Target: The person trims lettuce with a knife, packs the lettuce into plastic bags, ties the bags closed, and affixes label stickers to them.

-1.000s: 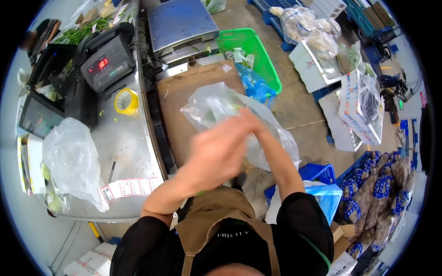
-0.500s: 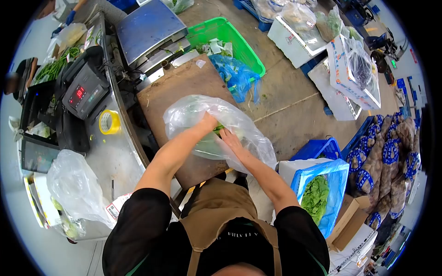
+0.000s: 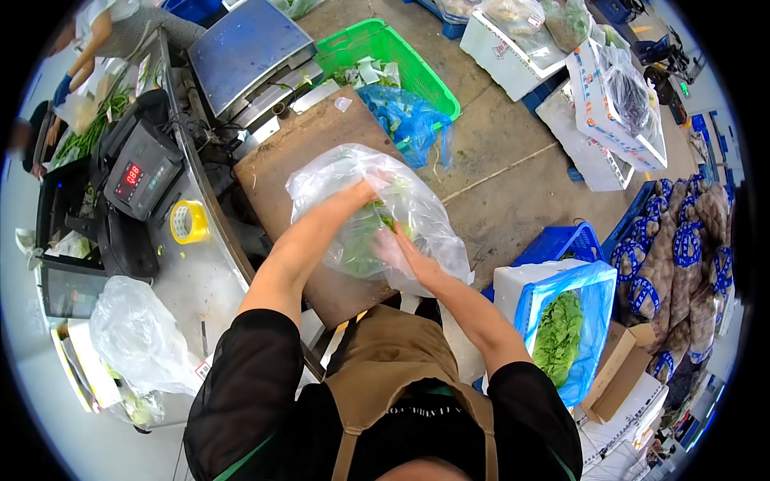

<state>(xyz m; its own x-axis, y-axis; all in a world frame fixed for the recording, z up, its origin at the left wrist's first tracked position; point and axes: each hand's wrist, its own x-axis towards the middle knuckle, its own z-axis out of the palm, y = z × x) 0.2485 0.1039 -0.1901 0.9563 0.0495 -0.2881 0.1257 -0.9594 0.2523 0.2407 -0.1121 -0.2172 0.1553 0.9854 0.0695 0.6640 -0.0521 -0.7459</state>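
Observation:
A clear plastic bag (image 3: 325, 180) lies puffed up on the brown, stained board (image 3: 269, 188) in front of me, with green leafy vegetables (image 3: 377, 215) showing inside it. My left hand (image 3: 380, 186) is in the bag, and plastic over the fingers hides their grip. Close beside it, at the bag's mouth near the greens, is my right hand (image 3: 406, 250). Its fingers are blurred and partly behind plastic, so I cannot tell how they are closed.
Left are a scale display (image 3: 135, 180), yellow tape (image 3: 189, 222) and loose plastic bags (image 3: 140, 329). A green crate (image 3: 425, 88) and blue-topped scale (image 3: 249, 52) stand beyond the board. Right is a blue-lined box (image 3: 589, 353) of lettuce (image 3: 559, 337). A co-worker's arm (image 3: 90, 52) shows top left.
My left hand has gone further under the plastic, and my right hand has shifted slightly down. The bag has bunched up around both hands. The display reading changed; a co-worker leans in top left.

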